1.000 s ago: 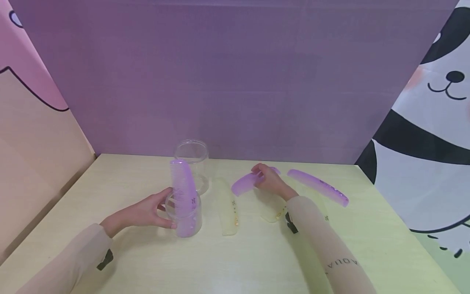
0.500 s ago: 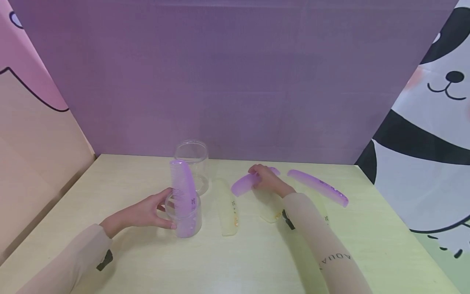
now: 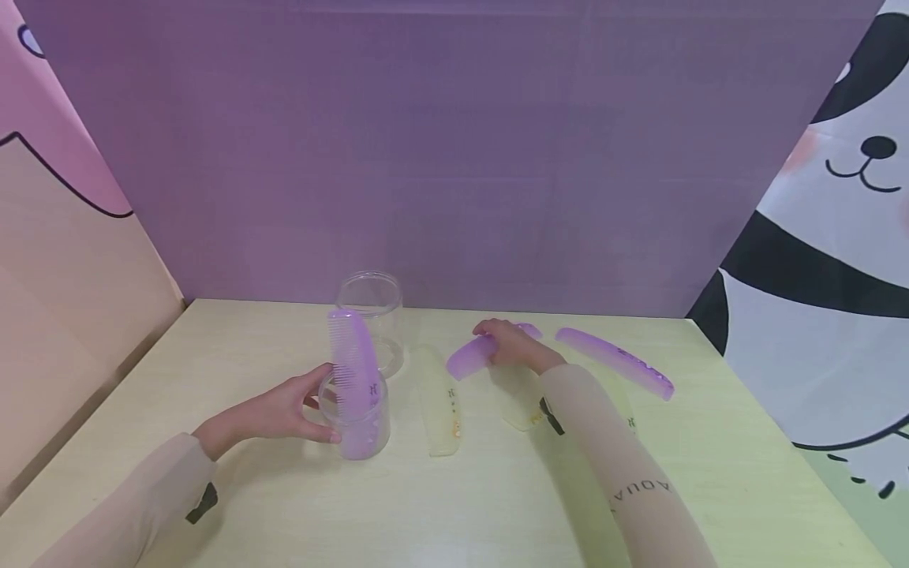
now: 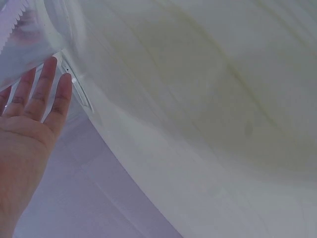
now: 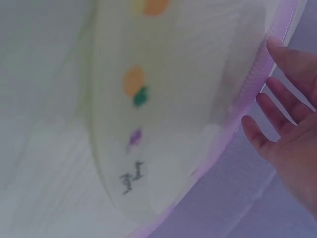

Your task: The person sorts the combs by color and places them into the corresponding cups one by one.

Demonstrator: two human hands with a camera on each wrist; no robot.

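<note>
My left hand (image 3: pixel 287 406) holds a clear plastic cup (image 3: pixel 384 418) from its left side, thumb in front and fingers behind. A purple comb (image 3: pixel 358 363) stands in that cup, leaning slightly, with its teeth to the left. In the left wrist view the fingers (image 4: pixel 37 96) lie against the clear wall. My right hand (image 3: pixel 514 345) is over another purple comb (image 3: pixel 469 359) lying on the table and covers its middle. The right wrist view has the fingers spread, with fingertips at the edge of the purple comb (image 5: pixel 247 91); whether they press on it is unclear.
Behind the held cup stands a second clear cup (image 3: pixel 387 323). Pale yellow combs (image 3: pixel 439 402) lie on the table (image 3: pixel 426 513), partly under my right forearm; one yellow comb (image 5: pixel 148 148) shows printed fruit. Another purple comb (image 3: pixel 614 363) lies at the right. A purple panel (image 3: pixel 454 158) rises behind.
My right hand and forearm have shifted slightly left over the purple comb, which stays in place. The left hand, the cup and the comb inside have not moved.
</note>
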